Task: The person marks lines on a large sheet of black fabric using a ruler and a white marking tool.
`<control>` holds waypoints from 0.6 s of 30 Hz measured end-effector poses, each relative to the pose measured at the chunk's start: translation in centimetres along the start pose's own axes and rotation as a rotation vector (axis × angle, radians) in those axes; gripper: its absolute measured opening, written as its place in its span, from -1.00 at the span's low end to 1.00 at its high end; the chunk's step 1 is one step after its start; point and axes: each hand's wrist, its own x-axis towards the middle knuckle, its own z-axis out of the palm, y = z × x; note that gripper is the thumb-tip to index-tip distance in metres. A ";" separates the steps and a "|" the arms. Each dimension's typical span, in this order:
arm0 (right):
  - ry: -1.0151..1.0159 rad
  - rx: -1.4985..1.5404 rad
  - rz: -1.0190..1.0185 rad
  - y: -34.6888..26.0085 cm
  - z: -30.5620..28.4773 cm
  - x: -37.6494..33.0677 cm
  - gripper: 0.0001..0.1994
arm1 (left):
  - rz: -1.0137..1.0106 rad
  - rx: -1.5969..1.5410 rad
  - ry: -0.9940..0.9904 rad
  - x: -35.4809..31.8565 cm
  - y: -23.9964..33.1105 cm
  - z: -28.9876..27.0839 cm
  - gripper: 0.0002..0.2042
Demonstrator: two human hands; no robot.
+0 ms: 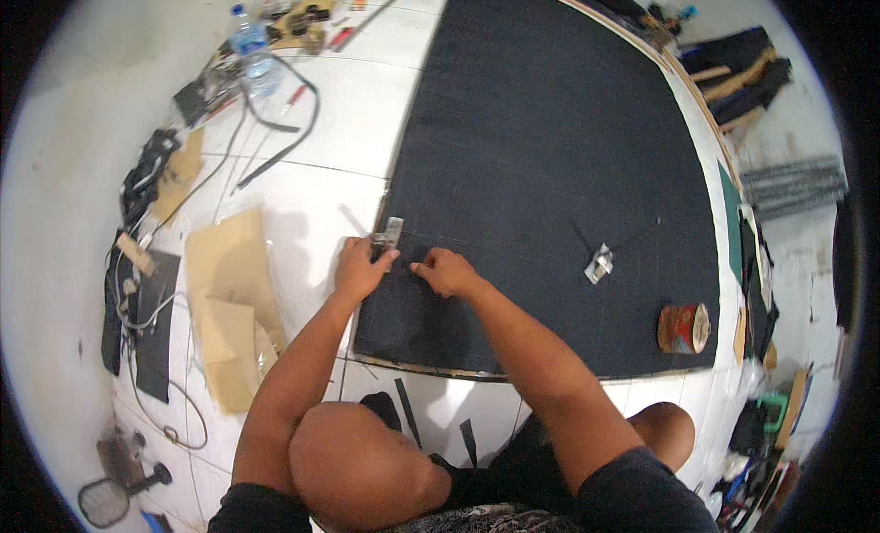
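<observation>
In front of me a large black sheet (550, 139) lies flat on the floor. My left hand (360, 272) is at its left edge, fingers and thumb closed on a small silvery strip-shaped tool (394, 230); its exact kind is unclear. A thin pale piece also sticks out beyond those fingers. Just to the right, my right hand (447, 272) rests low over the black sheet, thumb and forefinger pinched together. Whatever it holds, if anything, is too small to make out. The two hands are close but apart.
A crumpled silvery packet (599, 264) and a rusty red can (682, 329) stand on the sheet's right part. Brown cardboard (229, 295) lies left on the white tiles (339, 111). Beyond are a plastic bottle (249, 43), a black strip (293, 148) and cables.
</observation>
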 end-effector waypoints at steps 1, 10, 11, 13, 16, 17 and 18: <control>0.024 -0.070 -0.042 1.1 -0.3 -1.2 -0.53 | 0.032 0.042 -0.014 -0.2 0.7 0.5 -0.41; -0.424 -0.518 0.431 18.2 -14.7 -14.8 -0.39 | -0.169 0.036 0.040 -0.8 2.4 0.6 -0.56; -0.241 -0.371 0.541 21.8 -16.4 -15.9 -0.34 | -0.160 0.022 0.028 -0.8 1.4 1.0 -0.56; 0.153 -0.074 0.563 28.6 -18.3 -16.8 -0.21 | -0.129 -0.018 0.024 -0.8 1.4 1.9 -0.54; 0.645 0.323 0.102 28.5 -20.0 -13.6 -0.16 | -0.179 -0.050 -0.054 -1.3 -0.4 0.2 -0.46; 0.625 0.314 0.164 28.5 -20.4 -12.5 -0.26 | -0.183 -0.033 -0.032 -2.0 -0.2 -0.5 -0.45; 0.602 0.301 0.230 28.9 -21.0 -11.8 -0.36 | -0.187 -0.019 -0.013 -2.7 0.7 -1.1 -0.43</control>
